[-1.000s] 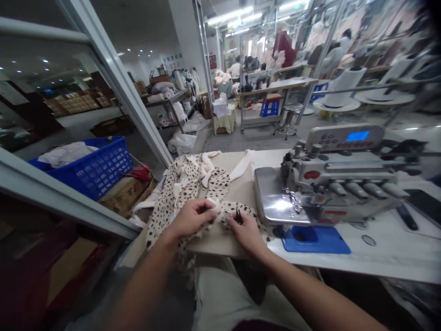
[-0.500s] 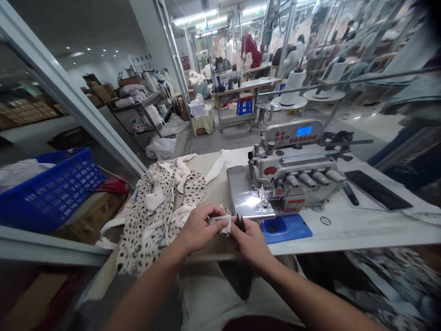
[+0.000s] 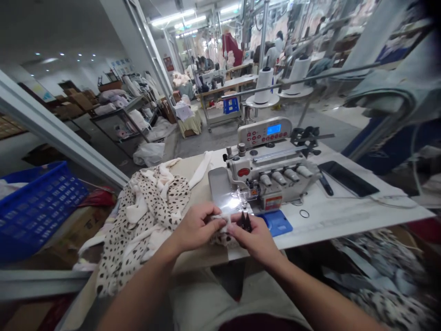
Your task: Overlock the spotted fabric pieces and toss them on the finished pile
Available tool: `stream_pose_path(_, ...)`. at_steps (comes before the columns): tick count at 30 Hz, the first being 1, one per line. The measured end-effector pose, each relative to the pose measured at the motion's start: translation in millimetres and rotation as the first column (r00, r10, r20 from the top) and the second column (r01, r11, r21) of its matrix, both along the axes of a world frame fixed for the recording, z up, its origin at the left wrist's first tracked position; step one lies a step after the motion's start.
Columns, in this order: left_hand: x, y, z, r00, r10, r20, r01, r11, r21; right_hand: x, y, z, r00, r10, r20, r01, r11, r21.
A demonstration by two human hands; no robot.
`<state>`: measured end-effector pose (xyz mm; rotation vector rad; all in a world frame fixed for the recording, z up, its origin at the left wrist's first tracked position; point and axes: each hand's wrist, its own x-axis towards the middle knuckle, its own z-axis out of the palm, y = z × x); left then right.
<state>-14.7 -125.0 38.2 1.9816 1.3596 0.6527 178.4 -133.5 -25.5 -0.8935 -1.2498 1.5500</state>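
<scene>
My left hand is closed, pinching a small piece of white fabric with dark spots on its lower part. From the other side my right hand grips the same piece between thumb and finger. Black thread snips also sit in the right hand, their two points sticking up between the fingers. Both hands are at the table's front edge, just before the metal plate of an overlock sewing machine. Left of them lies a heap of white, black-spotted fabric.
A blue tray lies in front of the machine. Farther right are a black hair tie, a dark-handled tool and a phone. A blue basket stands left, beside a metal post. Thread cones stand behind.
The view has swung right, so the machine and table appear farther left. Both hands still hold the fabric close together, now in front of the machine's plate; more spotted cloth shows beneath them.
</scene>
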Motion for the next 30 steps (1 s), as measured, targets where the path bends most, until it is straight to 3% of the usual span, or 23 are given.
stream_pose_path(4,11,5,0.8,0.997,-0.053,0.048,0.054,0.998,-0.035,13,4,7.0,0.997,0.035,0.064,-0.036,0.999,0.019)
stream_pose_path(8,20,6,-5.3,0.992,-0.044,0.118,0.052,0.996,-0.072,18,-3,-0.6,0.998,-0.03,0.052,0.031,0.999,-0.022)
stream_pose_path(14,39,9,-25.7,0.998,-0.061,-0.016,0.063,0.984,0.165,16,-11,-22.3,0.958,-0.273,0.084,0.281,0.953,-0.113)
stream_pose_path(17,50,12,-35.4,0.993,-0.046,-0.112,0.082,0.937,0.34,12,-9,-28.8,0.915,-0.389,0.11,0.402,0.906,-0.132)
stream_pose_path(20,59,10,-40.4,0.979,0.104,-0.178,0.005,0.852,0.524,7,-7,-34.6,0.897,-0.432,0.092,0.442,0.882,-0.165)
stream_pose_path(23,63,3,-41.9,0.961,0.092,-0.261,0.088,0.792,0.605,2,-6,-40.2,0.892,-0.451,0.043,0.45,0.871,-0.198)
stream_pose_path(26,65,-5,-44.2,0.945,0.035,-0.327,0.18,0.777,0.603,3,-7,-43.1,0.904,-0.427,0.026,0.423,0.886,-0.19)
stream_pose_path(30,66,-13,-51.8,0.921,0.118,-0.371,0.178,0.72,0.67,32,-7,-38.0,0.95,-0.288,0.121,0.301,0.948,-0.106)
